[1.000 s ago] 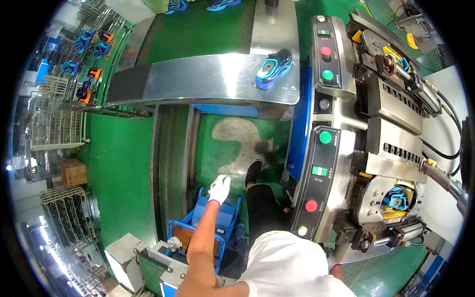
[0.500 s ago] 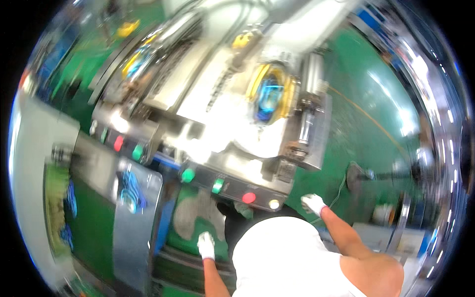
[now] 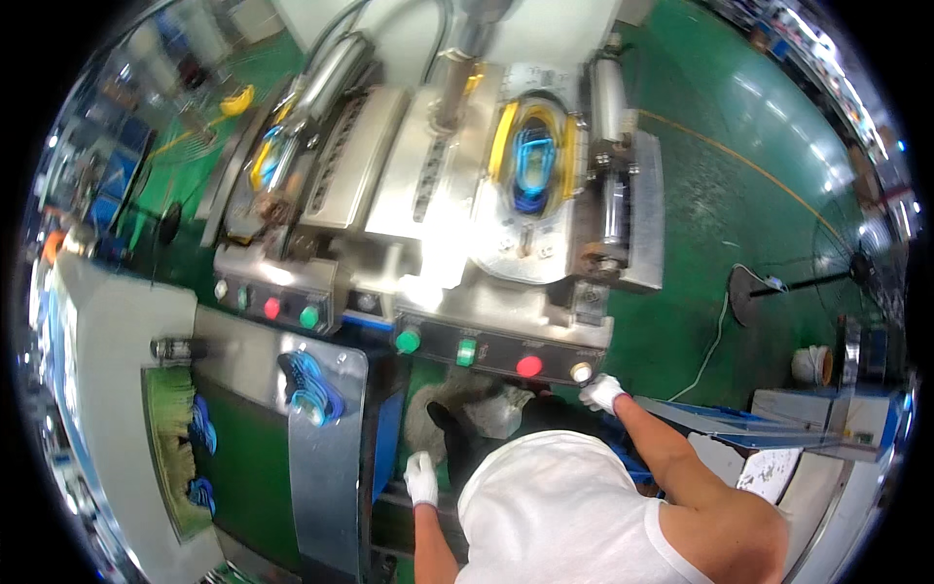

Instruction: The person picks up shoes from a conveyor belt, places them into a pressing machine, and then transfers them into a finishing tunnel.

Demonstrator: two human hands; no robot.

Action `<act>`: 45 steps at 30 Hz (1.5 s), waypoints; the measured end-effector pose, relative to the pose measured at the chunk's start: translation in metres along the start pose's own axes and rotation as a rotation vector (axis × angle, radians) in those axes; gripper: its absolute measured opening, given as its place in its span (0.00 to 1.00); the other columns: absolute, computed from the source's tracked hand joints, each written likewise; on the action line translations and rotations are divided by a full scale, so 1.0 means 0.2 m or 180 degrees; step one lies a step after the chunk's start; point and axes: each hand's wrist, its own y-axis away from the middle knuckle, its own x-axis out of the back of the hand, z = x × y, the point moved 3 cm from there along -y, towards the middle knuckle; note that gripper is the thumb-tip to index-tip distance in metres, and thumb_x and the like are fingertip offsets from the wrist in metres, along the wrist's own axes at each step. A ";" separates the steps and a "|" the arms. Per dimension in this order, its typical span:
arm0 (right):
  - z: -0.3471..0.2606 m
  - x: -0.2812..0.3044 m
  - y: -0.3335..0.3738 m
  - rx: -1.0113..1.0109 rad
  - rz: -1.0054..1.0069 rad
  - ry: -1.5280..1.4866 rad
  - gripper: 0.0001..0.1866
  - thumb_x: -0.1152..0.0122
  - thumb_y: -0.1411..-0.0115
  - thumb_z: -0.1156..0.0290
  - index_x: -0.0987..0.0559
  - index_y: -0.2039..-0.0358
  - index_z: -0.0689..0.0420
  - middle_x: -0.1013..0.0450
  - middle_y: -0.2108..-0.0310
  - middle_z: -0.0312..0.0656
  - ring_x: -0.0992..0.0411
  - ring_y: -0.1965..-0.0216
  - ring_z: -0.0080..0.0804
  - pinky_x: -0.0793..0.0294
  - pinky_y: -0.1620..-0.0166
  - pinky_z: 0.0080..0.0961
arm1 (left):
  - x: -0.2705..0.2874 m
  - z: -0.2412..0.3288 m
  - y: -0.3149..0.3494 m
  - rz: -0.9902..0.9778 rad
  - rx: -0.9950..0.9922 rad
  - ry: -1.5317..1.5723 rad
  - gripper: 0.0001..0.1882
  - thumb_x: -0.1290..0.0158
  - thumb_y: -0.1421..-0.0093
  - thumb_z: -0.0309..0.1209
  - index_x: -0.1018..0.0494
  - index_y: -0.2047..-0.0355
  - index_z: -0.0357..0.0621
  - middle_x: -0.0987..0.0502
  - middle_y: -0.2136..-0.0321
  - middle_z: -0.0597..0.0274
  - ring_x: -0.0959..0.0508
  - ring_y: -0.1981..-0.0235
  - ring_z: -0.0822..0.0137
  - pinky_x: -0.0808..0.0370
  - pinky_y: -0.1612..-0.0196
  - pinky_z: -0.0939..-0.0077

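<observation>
Standing before a large grey metal press machine (image 3: 457, 175), which fills the upper half of the view. It is heavy, rigid and bolted down; nothing on it invites a grip except its controls. Its right station holds a blue shoe (image 3: 530, 165) framed by a yellow ring, well apart from both hands. A second blue sports shoe (image 3: 309, 384) lies on the flat steel table (image 3: 331, 467) at the left: judged light, soft in the upper, stiffer at the sole, best taken around the midfoot or heel.

Below the stations runs the dark control panel (image 3: 496, 350), with a green button, a green square switch and a round red push button (image 3: 529, 366).

The white-gloved right hand (image 3: 603, 392) touches the small pale knob (image 3: 582, 372) at the panel's right end, fingers curled, gripping nothing else. The white-gloved left hand (image 3: 421, 479) hangs low beside the table edge, loosely closed, apparently empty. The knob looks hard and smooth, a fingertip job.
</observation>
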 end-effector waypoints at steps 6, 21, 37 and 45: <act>0.19 -0.35 0.20 -0.0278 -0.0003 -0.1118 0.05 0.45 0.36 0.69 0.22 0.62 0.52 0.24 0.72 0.36 0.27 0.77 0.26 0.25 0.75 0.28 | 0.27 0.06 -0.20 -0.0123 -0.0437 -0.0518 0.24 0.51 0.32 0.53 0.22 0.48 0.50 0.18 0.51 0.50 0.21 0.46 0.47 0.29 0.40 0.57; -0.44 -1.03 0.05 0.0008 -0.0661 -0.0194 0.04 0.48 0.34 0.71 0.24 0.65 0.48 0.29 0.75 0.35 0.32 0.79 0.30 0.28 0.74 0.36 | 0.75 -0.63 -0.13 -0.0019 0.0968 -0.0290 0.30 0.56 0.33 0.58 0.25 0.42 0.51 0.22 0.43 0.49 0.27 0.37 0.47 0.35 0.33 0.51; -0.49 -1.24 1.16 -0.0093 0.0905 0.0044 0.11 0.43 0.36 0.63 0.18 0.63 0.56 0.22 0.70 0.38 0.24 0.71 0.28 0.21 0.67 0.31 | 2.64 -0.54 -1.74 0.2203 -0.0565 -0.1981 0.27 0.45 0.36 0.48 0.23 0.46 0.41 0.24 0.43 0.45 0.25 0.42 0.47 0.29 0.38 0.56; -0.15 -1.53 1.72 -0.1441 0.1053 0.0839 0.23 0.38 0.40 0.49 0.14 0.50 0.49 0.16 0.62 0.37 0.17 0.65 0.29 0.16 0.57 0.26 | 3.24 -0.65 -2.27 0.2893 0.0051 -0.1327 0.34 0.51 0.35 0.63 0.22 0.53 0.40 0.22 0.51 0.37 0.21 0.53 0.38 0.22 0.51 0.42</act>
